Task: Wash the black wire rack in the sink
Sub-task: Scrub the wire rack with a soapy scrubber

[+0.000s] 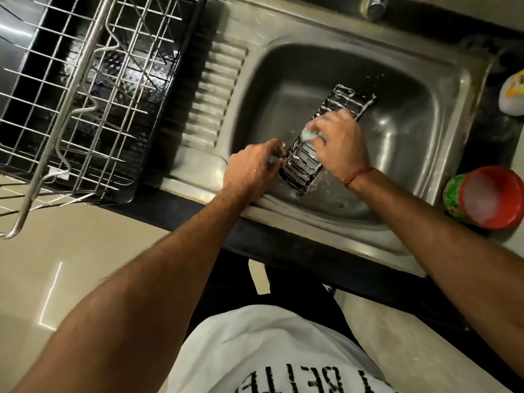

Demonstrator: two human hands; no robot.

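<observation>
A long black wire rack, streaked with white foam, lies slanted in the steel sink, its far end near the middle of the basin. My left hand pinches the rack's near left edge. My right hand rests over the rack's middle and grips a pale green scrubber against the wires. The part of the rack under my right hand is hidden.
A steel dish-drying basket on a black tray fills the left counter. The tap base stands behind the sink. A red-rimmed tub of soap and a white bottle sit to the right of the basin.
</observation>
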